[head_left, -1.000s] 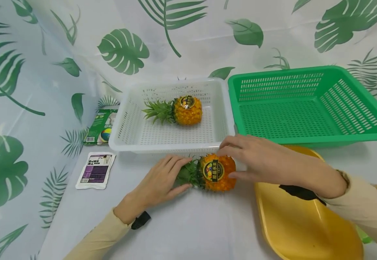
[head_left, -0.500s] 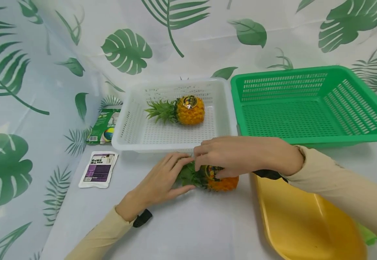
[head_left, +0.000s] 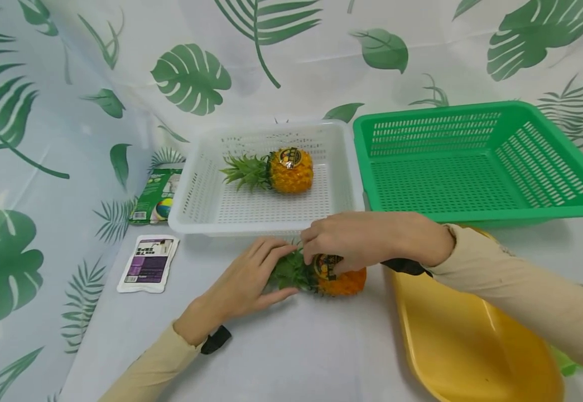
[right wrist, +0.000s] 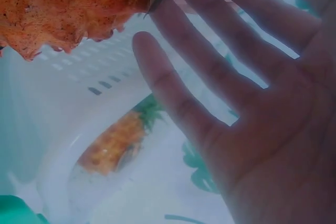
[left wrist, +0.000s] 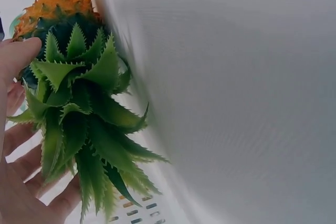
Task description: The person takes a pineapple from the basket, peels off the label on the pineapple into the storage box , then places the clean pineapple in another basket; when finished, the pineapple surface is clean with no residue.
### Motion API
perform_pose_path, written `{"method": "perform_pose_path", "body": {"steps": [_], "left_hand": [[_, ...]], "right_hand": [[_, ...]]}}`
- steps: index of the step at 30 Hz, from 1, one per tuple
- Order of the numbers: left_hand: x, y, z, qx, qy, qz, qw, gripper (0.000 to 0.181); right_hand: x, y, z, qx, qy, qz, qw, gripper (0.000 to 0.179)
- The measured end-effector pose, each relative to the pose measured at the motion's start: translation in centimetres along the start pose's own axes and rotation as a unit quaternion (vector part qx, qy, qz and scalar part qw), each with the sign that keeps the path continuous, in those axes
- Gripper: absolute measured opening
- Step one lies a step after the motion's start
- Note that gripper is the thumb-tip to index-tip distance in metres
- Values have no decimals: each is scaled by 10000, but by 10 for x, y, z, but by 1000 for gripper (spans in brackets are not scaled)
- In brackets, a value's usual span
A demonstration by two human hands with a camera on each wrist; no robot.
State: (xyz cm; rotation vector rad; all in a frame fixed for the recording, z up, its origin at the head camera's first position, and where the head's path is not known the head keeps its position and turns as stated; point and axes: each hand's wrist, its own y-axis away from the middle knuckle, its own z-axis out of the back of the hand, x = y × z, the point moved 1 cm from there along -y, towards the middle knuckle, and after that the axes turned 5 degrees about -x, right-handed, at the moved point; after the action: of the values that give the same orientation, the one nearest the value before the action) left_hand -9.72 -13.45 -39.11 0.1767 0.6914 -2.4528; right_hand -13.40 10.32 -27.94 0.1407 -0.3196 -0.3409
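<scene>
In the head view, a small orange pineapple with a black-and-gold label lies on its side in front of the white basket. My left hand holds its leafy crown, thumb on the near side and fingers on the far side. Spiky leaves fill much of the left wrist view. From above, my right hand grips the fruit near the crown, thumb at the label, covering its upper part. Its fingers reach the label band in the right wrist view. A second pineapple lies in the white basket.
Right of the white basket stands a green basket. A yellow basin sits under my right forearm. At left lie a white-and-purple packet and a green packet. Leaf-patterned cloth hangs behind.
My right hand has moved left from the pineapple's right end to over the label and the crown's base. My left hand stays at the crown; the fruit has hardly moved.
</scene>
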Motion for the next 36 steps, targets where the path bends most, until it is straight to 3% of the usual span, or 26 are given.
{"method": "perform_pose_path", "body": {"steps": [16,24,31,36], "left_hand": [[-3,0,-1,-51,-72,-22,10000,73],[-3,-1,-1,-83,-100,-42,9999,75],[-3,-1,0,-152,-72,-81,9998,76],[-3,0,0,-145,65,-25,9999,74]], "right_hand": [[2,0,-5,-274,209,42,9994,22],[5,1,-5,-791,223,334,9961,22],[8,3,-8,-842,59,404,9956,15],[10,10,-8,-1204,238,600,9906,12]]}}
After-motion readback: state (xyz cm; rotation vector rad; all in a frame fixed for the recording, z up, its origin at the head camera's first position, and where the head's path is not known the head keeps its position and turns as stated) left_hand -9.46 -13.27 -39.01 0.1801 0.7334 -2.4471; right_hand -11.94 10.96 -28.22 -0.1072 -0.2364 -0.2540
